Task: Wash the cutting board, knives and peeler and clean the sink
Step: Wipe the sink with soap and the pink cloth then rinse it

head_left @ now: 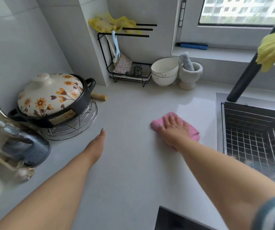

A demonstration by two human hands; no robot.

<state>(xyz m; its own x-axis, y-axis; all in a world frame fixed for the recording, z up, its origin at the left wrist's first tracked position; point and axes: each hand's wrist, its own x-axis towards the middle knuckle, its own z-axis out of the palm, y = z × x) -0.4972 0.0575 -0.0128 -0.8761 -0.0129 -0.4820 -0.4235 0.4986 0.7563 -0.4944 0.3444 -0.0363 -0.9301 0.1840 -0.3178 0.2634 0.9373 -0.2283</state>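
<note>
The right hand (pixel 172 128) presses spread, straight fingers flat on a folded pink cloth (pixel 191 130) on the pale grey countertop (pixel 133 163), just left of the steel sink (pixel 220 130) holding an apparently empty wire basket (pixel 252 138), while the left hand (pixel 97 143) rests flat, fingers together, farther from it.

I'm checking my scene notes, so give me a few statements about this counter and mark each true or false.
1. The right hand presses flat on a pink cloth. True.
2. The left hand holds a knife. False: it holds nothing and is open over the counter.
3. A yellow cloth hangs over the dark faucet. True.
4. The flowered clay pot sits in the sink. False: it sits on a wire rack on the counter.
</note>
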